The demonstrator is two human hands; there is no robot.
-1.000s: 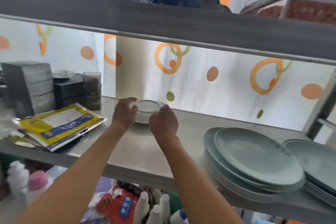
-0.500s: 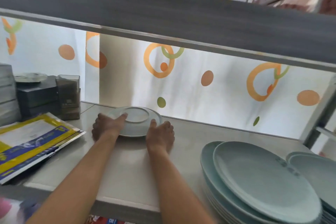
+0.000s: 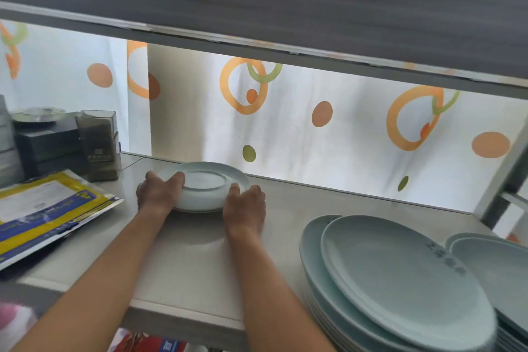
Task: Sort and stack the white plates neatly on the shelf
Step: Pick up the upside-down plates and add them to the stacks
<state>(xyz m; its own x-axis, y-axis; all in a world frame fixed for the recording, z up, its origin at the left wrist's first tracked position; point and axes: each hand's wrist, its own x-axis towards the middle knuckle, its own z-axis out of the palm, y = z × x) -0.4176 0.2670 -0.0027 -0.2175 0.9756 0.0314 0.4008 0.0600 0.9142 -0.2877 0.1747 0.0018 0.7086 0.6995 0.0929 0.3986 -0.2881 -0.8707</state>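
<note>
A small stack of white plates [image 3: 204, 188] lies upside down near the back of the grey shelf [image 3: 194, 260]. My left hand [image 3: 158, 194] grips its left rim, thumb laid on the top plate's base. My right hand [image 3: 244, 206] holds the right rim, thumb up against the side. A tall stack of large pale oval plates [image 3: 400, 280] sits at the front right, and another such stack [image 3: 500, 268] is cut by the right edge.
Yellow and blue foil packets [image 3: 48, 208] lie at the left. Behind them stand dark boxes [image 3: 45, 146] and a smoky clear container [image 3: 98, 143]. The upper shelf board [image 3: 257, 8] hangs low overhead. A patterned curtain [image 3: 314, 123] closes the back.
Both hands have drawn the white plates closer along the shelf, and the camera has moved in and down. The left thumb has shifted onto the top plate's base.
</note>
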